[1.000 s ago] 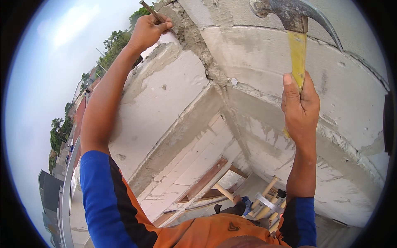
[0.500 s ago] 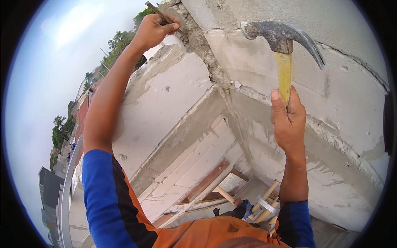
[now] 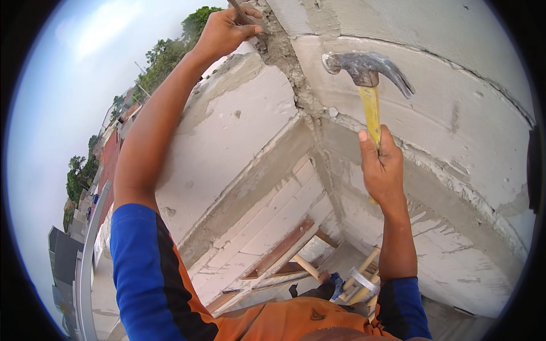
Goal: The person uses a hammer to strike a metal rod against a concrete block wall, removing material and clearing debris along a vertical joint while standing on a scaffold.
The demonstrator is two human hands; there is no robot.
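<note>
Right hand grips a yellow-handled hammer; left hand clasps a chisel at the mortar joint.

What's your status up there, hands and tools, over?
Left hand gripping a chisel at the mortar joint. Right hand gripping the yellow-handled hammer, head off the wall. Nothing between hammer and chisel.

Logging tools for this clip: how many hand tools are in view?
2. A claw hammer with a yellow handle is in the right hand, by the block wall corner. A thin metal rod, maybe a chisel, is in the left hand, mostly hidden.
</note>
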